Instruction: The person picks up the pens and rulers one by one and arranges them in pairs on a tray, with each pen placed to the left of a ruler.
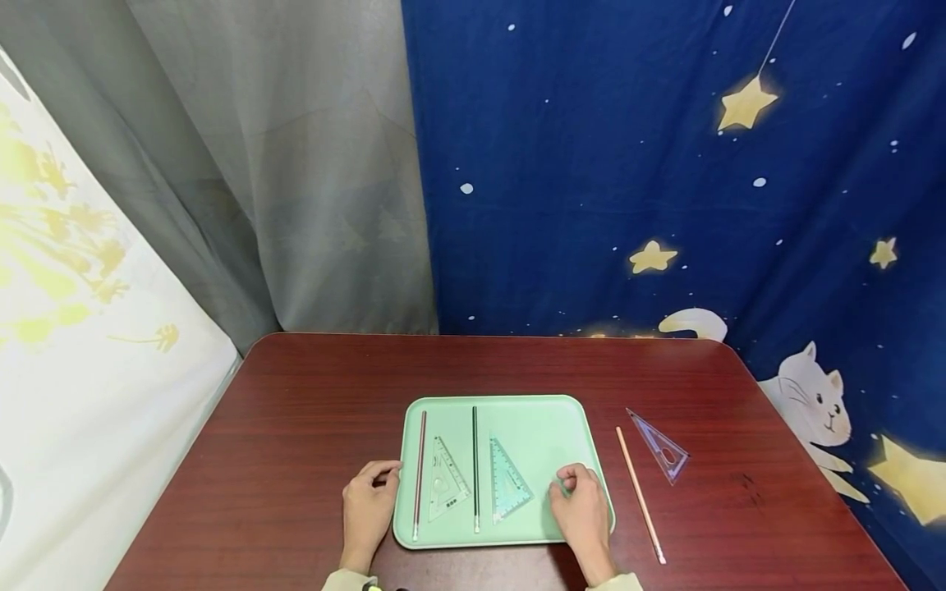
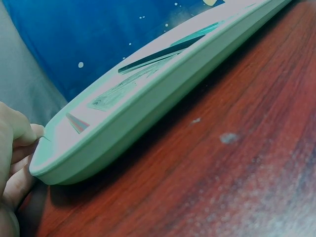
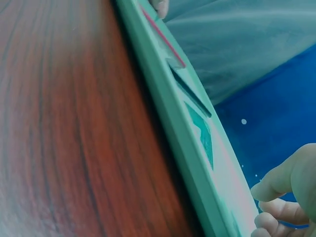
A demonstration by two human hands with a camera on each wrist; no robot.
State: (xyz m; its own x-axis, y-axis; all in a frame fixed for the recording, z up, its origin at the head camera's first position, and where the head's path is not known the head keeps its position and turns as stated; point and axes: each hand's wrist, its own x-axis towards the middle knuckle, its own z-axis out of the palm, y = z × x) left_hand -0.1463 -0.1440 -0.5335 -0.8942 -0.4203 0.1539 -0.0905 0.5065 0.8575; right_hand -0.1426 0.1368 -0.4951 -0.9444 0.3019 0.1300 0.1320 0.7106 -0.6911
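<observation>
A pale green tray (image 1: pixel 547 419) lies on the table. On it, from left to right, are a red pencil (image 1: pixel 420 476), a clear set square (image 1: pixel 447 484), a black pencil (image 1: pixel 475 472) and a teal set square (image 1: pixel 508 483). My left hand (image 1: pixel 369 505) grips the tray's left rim; in the left wrist view its fingers (image 2: pixel 19 128) meet the corner edge. Over the right part of the tray is my right hand (image 1: pixel 580 505), fingers loosely curled with nothing between them. In the right wrist view its fingertips (image 3: pixel 266 192) show beside the tray's surface.
Right of the tray, on the dark red wooden table (image 1: pixel 318 394), lie a light orange pencil (image 1: pixel 640 494) and a purple set square (image 1: pixel 661 447). A grey curtain (image 1: pixel 332 164) and a blue starry curtain (image 1: pixel 576 164) hang behind the table, with a white cloth (image 1: pixel 96 369) at left.
</observation>
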